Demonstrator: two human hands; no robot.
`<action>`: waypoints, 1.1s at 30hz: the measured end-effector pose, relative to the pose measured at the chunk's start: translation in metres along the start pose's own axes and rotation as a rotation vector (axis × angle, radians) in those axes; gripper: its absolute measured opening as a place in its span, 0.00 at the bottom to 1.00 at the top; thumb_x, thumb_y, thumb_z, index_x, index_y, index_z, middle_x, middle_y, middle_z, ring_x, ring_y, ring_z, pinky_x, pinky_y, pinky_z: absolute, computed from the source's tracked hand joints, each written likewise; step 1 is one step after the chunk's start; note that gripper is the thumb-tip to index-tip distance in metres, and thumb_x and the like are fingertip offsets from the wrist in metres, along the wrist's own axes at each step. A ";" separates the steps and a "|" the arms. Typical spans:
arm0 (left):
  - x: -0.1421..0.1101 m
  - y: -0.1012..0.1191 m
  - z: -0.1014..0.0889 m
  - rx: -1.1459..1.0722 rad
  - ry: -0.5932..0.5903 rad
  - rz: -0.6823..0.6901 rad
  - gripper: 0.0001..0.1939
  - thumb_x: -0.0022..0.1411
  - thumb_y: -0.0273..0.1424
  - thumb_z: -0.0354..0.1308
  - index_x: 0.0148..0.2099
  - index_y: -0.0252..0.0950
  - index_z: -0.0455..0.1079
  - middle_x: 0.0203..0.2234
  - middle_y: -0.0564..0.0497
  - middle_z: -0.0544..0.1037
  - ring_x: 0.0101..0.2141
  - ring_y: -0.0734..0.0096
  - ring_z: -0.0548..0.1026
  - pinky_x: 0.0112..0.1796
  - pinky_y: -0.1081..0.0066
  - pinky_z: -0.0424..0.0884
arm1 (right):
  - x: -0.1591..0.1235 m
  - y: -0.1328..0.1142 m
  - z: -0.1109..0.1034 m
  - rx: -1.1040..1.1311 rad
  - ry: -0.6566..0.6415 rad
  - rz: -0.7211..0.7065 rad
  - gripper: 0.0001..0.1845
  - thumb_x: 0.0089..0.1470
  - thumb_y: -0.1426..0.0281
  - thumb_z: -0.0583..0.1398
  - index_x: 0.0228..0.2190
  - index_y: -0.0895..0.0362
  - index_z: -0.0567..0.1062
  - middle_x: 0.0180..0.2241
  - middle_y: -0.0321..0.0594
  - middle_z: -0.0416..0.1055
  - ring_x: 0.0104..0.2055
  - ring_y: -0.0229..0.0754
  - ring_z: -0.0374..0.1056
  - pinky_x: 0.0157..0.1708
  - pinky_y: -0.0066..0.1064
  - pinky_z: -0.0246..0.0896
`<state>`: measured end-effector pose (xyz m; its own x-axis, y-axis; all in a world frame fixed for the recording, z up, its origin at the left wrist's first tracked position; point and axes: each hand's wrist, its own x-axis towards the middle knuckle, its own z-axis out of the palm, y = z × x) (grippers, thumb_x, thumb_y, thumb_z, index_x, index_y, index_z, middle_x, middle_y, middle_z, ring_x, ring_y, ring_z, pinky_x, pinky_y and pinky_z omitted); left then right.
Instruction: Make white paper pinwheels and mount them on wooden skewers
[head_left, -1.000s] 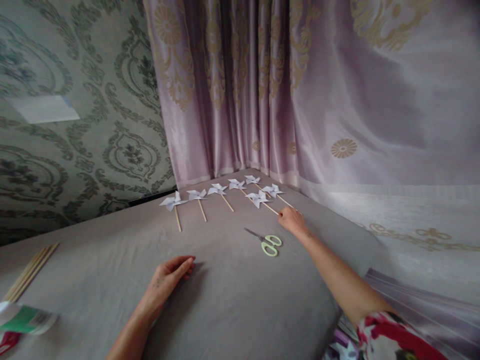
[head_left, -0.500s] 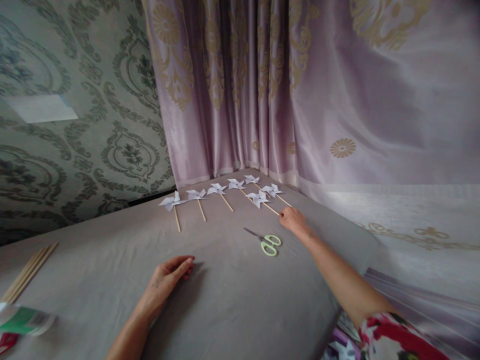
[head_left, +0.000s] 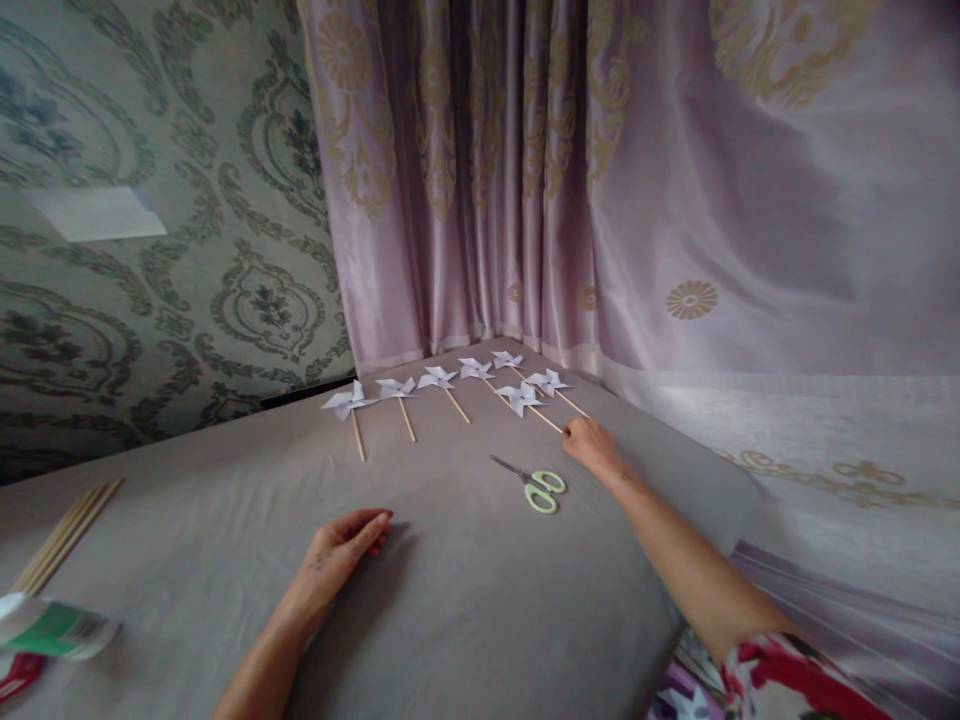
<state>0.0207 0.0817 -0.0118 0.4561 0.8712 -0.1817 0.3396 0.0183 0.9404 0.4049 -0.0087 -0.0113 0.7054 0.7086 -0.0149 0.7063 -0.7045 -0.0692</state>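
Observation:
My right hand [head_left: 590, 443] is closed on the wooden stick of a white paper pinwheel [head_left: 523, 398], which lies at the front right of the other pinwheels. Just beyond, a second pinwheel [head_left: 548, 382] has its stick running close by my knuckles. My left hand [head_left: 347, 545] hovers low over the grey cloth, thumb and fingers together, with nothing seen in it. Between the hands rests a pair of scissors [head_left: 540, 488] with light green handles, blades pointing away to the left.
Several pinwheels, including one at the left end [head_left: 349, 402], form a row along the back of the grey-covered table [head_left: 450, 620]. At left lie wooden sticks [head_left: 67, 535], a white and green bottle [head_left: 60, 628] and a red object [head_left: 21, 675]. Curtains [head_left: 450, 200] hang behind.
The whole view has shifted slightly, things appearing a little further right. My right hand still grips the pinwheel's stick, and my left hand holds its pose.

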 end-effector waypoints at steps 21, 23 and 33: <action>-0.002 0.005 0.002 0.003 0.015 -0.025 0.31 0.40 0.53 0.62 0.39 0.33 0.77 0.25 0.49 0.77 0.27 0.68 0.72 0.32 0.71 0.68 | 0.014 -0.015 0.002 0.000 0.036 -0.038 0.17 0.60 0.72 0.50 0.44 0.57 0.77 0.47 0.52 0.74 0.51 0.48 0.69 0.46 0.34 0.62; -0.002 0.005 0.002 0.000 0.016 -0.023 0.32 0.39 0.54 0.62 0.38 0.33 0.77 0.25 0.49 0.77 0.27 0.68 0.71 0.31 0.71 0.68 | 0.016 -0.016 0.002 0.003 0.039 -0.041 0.18 0.61 0.72 0.50 0.44 0.57 0.77 0.47 0.51 0.73 0.51 0.48 0.69 0.46 0.34 0.61; -0.002 0.006 0.001 0.027 0.006 -0.012 0.31 0.41 0.54 0.61 0.38 0.33 0.78 0.26 0.48 0.77 0.28 0.67 0.72 0.32 0.70 0.68 | 0.022 -0.017 0.004 0.005 0.035 -0.029 0.19 0.59 0.73 0.49 0.44 0.58 0.76 0.48 0.51 0.73 0.51 0.49 0.69 0.46 0.35 0.62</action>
<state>0.0223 0.0792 -0.0061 0.4471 0.8738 -0.1913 0.3672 0.0157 0.9300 0.4085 0.0191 -0.0148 0.6867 0.7266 0.0225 0.7259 -0.6838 -0.0739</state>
